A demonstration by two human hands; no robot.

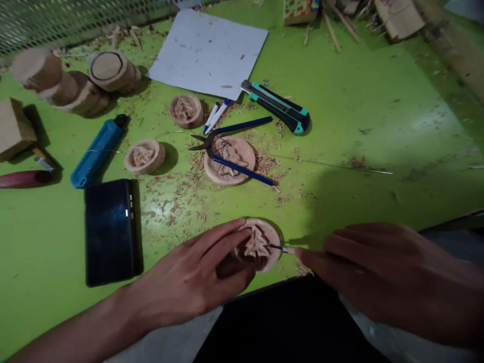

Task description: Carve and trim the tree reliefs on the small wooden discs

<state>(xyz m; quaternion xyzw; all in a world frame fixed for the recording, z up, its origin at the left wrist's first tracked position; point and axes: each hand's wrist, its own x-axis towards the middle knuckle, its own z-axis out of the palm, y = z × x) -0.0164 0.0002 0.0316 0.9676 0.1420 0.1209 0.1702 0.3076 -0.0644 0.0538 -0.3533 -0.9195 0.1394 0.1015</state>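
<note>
Near the table's front edge lies a round wooden disc (273, 233) with a raised rim and a jagged tree- or leaf-like relief carved inside. My left hand (206, 269) is closed around its left side, fingers over the rim and thumb at the lower edge. From the right, my right hand (372, 267) grips a small carving knife (287, 249). The knife's thin dark tip touches or hovers just at the right side of the relief; I cannot tell which. Most of its handle is hidden in my fist.
Beyond the disc, blue-handled pliers (242, 170) rest across another carved disc (223, 174). Around them are a box cutter (280, 106), two pens (216, 117), smaller carved rounds (144, 156), a blue cutter (99, 151), a black phone-like device (109, 232), a paper sheet (207, 50) and scattered shavings.
</note>
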